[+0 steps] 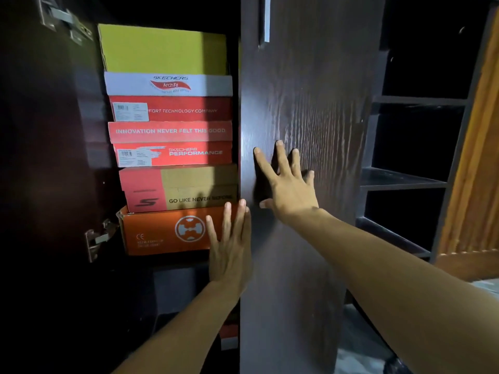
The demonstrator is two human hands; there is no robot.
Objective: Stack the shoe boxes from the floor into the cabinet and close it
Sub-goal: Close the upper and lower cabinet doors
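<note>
Your right hand presses flat, fingers spread, on the cabinet door, left hand flat against the orange shoe box; withdraw it, then swing the door shut.

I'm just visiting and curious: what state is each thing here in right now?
Cabinet door: partly open, not yet shut.
Shoe boxes: stacked inside the cabinet.
Orange box: bottom of the stack, left corner torn.
Yellow box: on top.
Right hand: open, flat on the door.
Left hand: open, at the door's edge.
Side shelves: dark, contents unseen.
</note>
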